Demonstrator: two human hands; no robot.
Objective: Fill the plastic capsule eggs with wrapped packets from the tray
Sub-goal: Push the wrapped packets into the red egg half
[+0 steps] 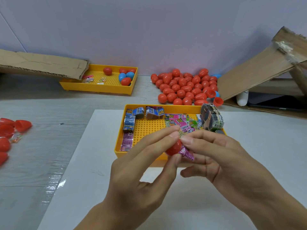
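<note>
Both hands met over the near yellow tray (pixel 118 143): my left hand (pixel 142 165) pinched a red capsule half (pixel 173 147) between thumb and fingertips, while my right hand (pixel 221 156) pinched a pink wrapped packet (pixel 186 153) against its open mouth (red eggs (pixel 184 87) heaped beyond).

Plain pale wall (pixel 149 30) behind grey wood-grain worktop (pixel 41 155); white board (pixel 166 205) on it; even, diffuse lighting.

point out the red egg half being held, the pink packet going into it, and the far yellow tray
red egg half (pixel 173 147), head view, on its rounded shell between the fingers
pink packet (pixel 187 153), head view, on the wrapper sticking out of the egg
far yellow tray (pixel 98 88), head view, on its front wall
</note>
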